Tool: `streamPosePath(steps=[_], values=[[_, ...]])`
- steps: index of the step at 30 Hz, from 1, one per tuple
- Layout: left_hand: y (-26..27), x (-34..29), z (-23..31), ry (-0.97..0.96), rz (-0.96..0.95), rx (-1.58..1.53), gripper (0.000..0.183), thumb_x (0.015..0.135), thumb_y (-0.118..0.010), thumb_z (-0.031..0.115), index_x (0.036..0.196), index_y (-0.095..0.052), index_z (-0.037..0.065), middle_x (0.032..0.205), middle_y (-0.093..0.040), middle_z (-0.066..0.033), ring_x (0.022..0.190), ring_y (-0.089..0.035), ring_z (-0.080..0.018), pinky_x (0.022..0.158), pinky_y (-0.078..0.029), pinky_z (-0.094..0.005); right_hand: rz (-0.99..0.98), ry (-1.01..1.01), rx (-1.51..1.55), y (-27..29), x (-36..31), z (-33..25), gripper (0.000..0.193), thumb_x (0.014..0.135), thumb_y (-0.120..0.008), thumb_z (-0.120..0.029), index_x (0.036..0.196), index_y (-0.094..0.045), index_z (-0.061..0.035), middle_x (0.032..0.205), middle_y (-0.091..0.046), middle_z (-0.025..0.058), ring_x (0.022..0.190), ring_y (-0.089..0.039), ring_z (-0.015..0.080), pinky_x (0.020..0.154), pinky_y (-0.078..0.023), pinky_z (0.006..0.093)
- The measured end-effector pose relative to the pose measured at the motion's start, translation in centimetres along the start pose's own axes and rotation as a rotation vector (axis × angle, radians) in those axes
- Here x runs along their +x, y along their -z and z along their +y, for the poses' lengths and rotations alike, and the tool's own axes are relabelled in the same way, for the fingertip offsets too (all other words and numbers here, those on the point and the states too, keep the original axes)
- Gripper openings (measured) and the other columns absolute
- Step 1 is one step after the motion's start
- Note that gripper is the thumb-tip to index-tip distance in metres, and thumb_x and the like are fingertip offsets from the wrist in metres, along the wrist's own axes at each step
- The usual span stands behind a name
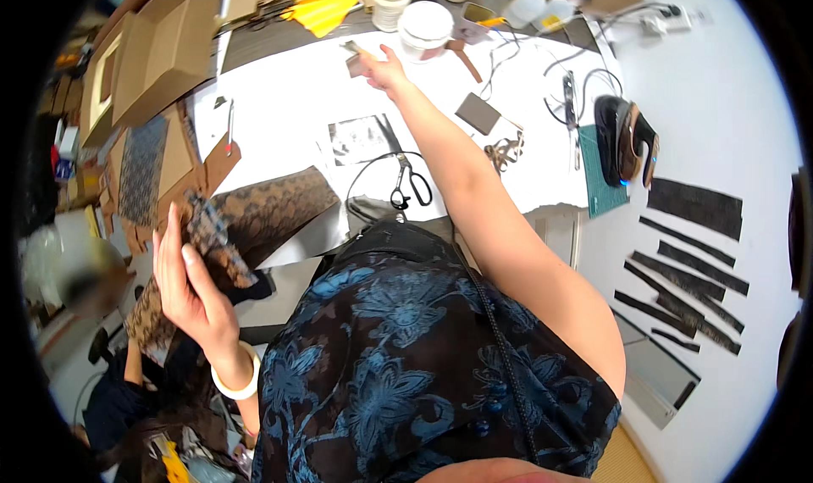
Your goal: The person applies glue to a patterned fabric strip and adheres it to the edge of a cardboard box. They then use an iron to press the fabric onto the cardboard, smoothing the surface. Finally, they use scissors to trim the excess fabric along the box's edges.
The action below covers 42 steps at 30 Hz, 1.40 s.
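Note:
My right hand reaches across the white-covered table to its far side. Its fingers close on a small flat tan-and-grey piece, whose kind I cannot make out. At the left, my left hand is raised with fingers stretched out, a pale bangle on the wrist. Just beyond it are a crumpled strip of blue-brown patterned material and a brown patterned roll; whether the hand touches either I cannot tell. Black-handled scissors and a black-and-white printed sheet lie in the middle.
White tubs stand at the back beside a yellow cloth. A dark rectangular piece lies right of centre. An iron rests on a green cutting mat. Cardboard boxes fill the left; another person's arm shows lower left.

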<state>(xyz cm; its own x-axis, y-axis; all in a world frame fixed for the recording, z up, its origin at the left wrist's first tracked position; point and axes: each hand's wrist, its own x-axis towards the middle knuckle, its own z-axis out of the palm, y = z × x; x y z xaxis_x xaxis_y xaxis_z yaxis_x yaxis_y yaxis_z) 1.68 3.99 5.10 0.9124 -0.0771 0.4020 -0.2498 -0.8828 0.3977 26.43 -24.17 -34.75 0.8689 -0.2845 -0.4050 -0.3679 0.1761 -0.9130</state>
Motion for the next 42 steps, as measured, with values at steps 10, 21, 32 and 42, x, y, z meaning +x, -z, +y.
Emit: streamPosePath(steps=[10,21,32,42], values=[[-0.5,-1.3,1.5,0.11,0.067,-0.064,0.036,0.102,-0.047,0.004,0.134,-0.058,-0.006,0.134,-0.064,-0.0182,0.129,-0.058,-0.0292,0.117,-0.032,-0.0487,1.161,0.309,-0.672,28.0,-0.4,-4.4,0.034,0.086,-0.072,-0.019,0.111,-0.061,0.0005,0.107,-0.065,0.0192,0.094,-0.064,0.0344,0.085,-0.051,0.0457],[0.0,-1.9,1.1,-0.067,0.243,-0.033,0.023,0.08,-0.066,-0.008,0.101,-0.072,0.0,0.109,-0.07,-0.0123,0.106,-0.065,-0.0302,0.101,-0.051,-0.0462,0.625,-0.175,-0.661,42.0,5.1,3.8,0.061,0.083,-0.074,-0.039,0.125,-0.062,0.0023,0.124,-0.067,0.0167,0.11,-0.063,0.0293,0.094,-0.051,0.0432],[0.7,-2.6,1.6,-0.07,0.163,-0.13,0.028,0.078,-0.064,-0.009,0.104,-0.072,-0.002,0.113,-0.071,-0.0142,0.109,-0.066,-0.0325,0.106,-0.048,-0.0493,0.591,-0.386,-0.346,36.3,1.2,-1.1,0.058,0.08,-0.083,-0.027,0.12,-0.06,0.0082,0.113,-0.069,0.0209,0.096,-0.066,0.0327,0.084,-0.055,0.0459],[0.7,-3.1,0.8,-0.139,0.124,-0.166,0.03,0.084,-0.062,-0.002,0.113,-0.07,-0.002,0.117,-0.068,-0.0152,0.111,-0.064,-0.034,0.107,-0.046,-0.0508,0.598,0.726,0.076,19.3,-13.7,-17.0,0.024,0.097,-0.068,-0.011,0.112,-0.056,0.0031,0.106,-0.07,0.0167,0.089,-0.066,0.0212,0.086,-0.054,0.0352]])
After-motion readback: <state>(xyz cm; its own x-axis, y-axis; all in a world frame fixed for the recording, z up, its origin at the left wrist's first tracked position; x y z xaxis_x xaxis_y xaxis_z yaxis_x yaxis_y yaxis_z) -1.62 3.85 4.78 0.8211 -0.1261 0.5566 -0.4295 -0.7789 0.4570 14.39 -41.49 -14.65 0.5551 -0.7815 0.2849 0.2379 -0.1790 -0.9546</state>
